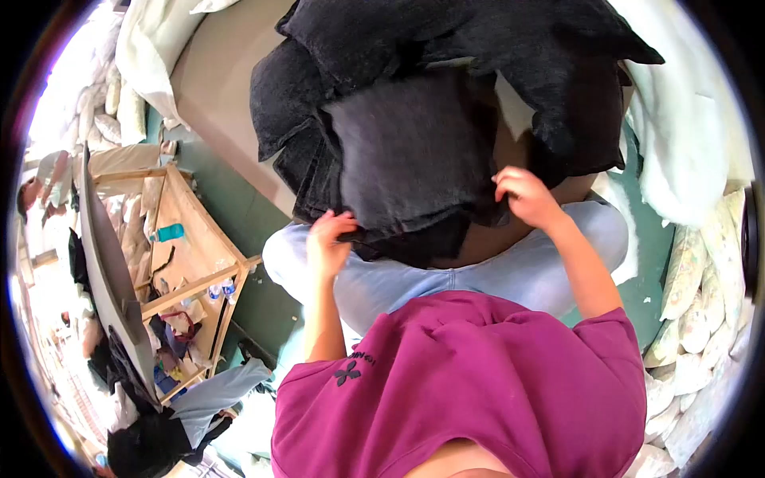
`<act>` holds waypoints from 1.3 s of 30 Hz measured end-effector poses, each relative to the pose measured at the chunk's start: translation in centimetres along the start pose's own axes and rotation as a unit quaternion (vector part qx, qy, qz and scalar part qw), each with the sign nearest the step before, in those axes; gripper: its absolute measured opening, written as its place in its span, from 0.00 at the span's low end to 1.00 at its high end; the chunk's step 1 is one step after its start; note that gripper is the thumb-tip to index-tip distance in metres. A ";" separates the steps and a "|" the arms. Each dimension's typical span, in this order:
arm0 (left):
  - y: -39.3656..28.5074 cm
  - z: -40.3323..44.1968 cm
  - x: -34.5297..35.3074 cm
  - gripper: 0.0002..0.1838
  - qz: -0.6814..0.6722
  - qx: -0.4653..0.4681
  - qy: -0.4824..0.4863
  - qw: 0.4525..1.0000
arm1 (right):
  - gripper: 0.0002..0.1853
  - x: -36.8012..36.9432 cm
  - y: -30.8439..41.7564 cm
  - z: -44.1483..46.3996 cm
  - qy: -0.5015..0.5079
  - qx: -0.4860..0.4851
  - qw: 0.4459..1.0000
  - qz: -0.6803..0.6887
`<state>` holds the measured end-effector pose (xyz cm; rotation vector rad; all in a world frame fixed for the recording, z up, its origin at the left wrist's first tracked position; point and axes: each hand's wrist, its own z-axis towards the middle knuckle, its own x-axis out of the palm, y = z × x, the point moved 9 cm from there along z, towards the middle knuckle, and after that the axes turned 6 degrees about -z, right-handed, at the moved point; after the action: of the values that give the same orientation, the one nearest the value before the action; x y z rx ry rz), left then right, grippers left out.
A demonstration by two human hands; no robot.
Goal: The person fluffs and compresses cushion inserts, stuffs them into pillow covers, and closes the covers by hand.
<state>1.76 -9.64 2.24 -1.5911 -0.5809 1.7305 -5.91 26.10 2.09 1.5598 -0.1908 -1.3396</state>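
Observation:
A square black cushion cover (410,147), soft and slightly blurred, lies in front of my lap on top of other black fabric pieces. My left hand (328,239) has its fingers closed on the near left corner. At the right edge, close to the near corner, my right hand (526,195) pinches the fabric between thumb and fingers. Stuffed-looking black cushions (358,40) are heaped behind and around it. Whether the held cover has filling inside cannot be made out.
A brown surface (227,80) lies under the black heap. White batting (677,135) hangs on the right, above stacked pale stuffed bags (693,295). To the left stands a wooden frame cart (199,215) holding bottles and cloth. Other people are at the far left and lower left.

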 end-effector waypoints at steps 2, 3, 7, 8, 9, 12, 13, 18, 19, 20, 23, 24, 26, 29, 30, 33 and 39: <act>2.2 -1.1 3.5 0.10 0.085 -0.098 0.111 0.985 | 0.13 4.1 -2.0 -1.3 0.130 0.070 0.989 -0.030; 1.0 -0.9 3.9 0.10 0.106 -0.132 0.157 0.973 | 0.13 5.1 -2.2 -1.7 0.174 0.105 0.978 -0.040; -0.3 3.5 -0.9 0.16 -0.099 -0.204 -0.070 0.971 | 0.12 -0.7 -2.8 1.9 -0.169 0.187 0.949 0.190; -1.7 5.6 -1.4 0.22 -0.052 -0.131 -0.105 0.984 | 0.14 -2.1 -1.6 3.4 -0.232 0.146 0.951 0.143; -3.2 7.5 -1.3 0.29 -0.003 -0.056 -0.139 0.989 | 0.16 -3.1 -0.1 4.8 -0.294 0.104 0.945 0.096; -1.8 10.3 6.2 0.45 0.040 -0.036 -0.072 0.996 | 0.29 1.5 0.3 8.1 -0.266 0.065 0.955 -0.115; -1.5 10.0 8.4 0.48 0.014 -0.067 -0.045 0.997 | 0.34 4.5 -0.7 7.8 -0.255 0.066 0.959 -0.107; 1.5 9.1 9.7 0.48 -0.024 -0.010 -0.034 0.999 | 0.37 7.9 -2.0 6.5 -0.243 0.089 0.964 -0.066; 2.2 10.6 10.0 0.48 -0.031 -0.008 -0.029 0.999 | 0.37 8.3 -3.7 8.1 -0.236 0.137 0.961 -0.048; 3.4 12.8 10.4 0.47 -0.053 -0.040 -0.029 0.997 | 0.37 8.1 -5.2 10.0 -0.240 0.146 0.958 -0.051; 4.7 17.3 9.9 0.45 -0.063 -0.100 -0.053 0.992 | 0.36 7.2 -8.9 14.2 -0.231 0.193 0.953 -0.026; 4.3 17.4 9.4 0.45 -0.053 -0.114 -0.052 0.991 | 0.36 7.0 -8.7 14.2 -0.223 0.189 0.956 -0.009; 3.1 16.3 7.8 0.50 -0.077 -0.079 -0.063 0.992 | 0.36 6.3 -8.0 13.4 -0.214 0.157 0.963 0.051; 2.0 11.7 3.1 0.56 0.025 -0.135 -0.112 0.984 | 0.37 5.2 -5.1 8.9 -0.175 0.143 0.971 0.077; 3.6 9.4 2.2 0.58 -0.006 -0.248 -0.089 0.965 | 0.38 5.3 -4.8 6.8 -0.164 0.144 0.968 0.125; 8.1 3.6 5.6 0.52 -0.202 -0.430 0.078 0.876 | 0.39 7.0 -6.3 1.0 -0.134 0.224 0.964 0.057; 0.5 7.2 -1.3 0.29 -0.462 -0.332 -0.065 0.820 | 0.35 6.9 -2.6 3.3 -0.116 0.226 0.935 0.249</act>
<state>-5.45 -9.97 3.72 -1.2105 -1.8214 0.8957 -7.25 20.71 -3.80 1.5686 -1.0360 -1.1073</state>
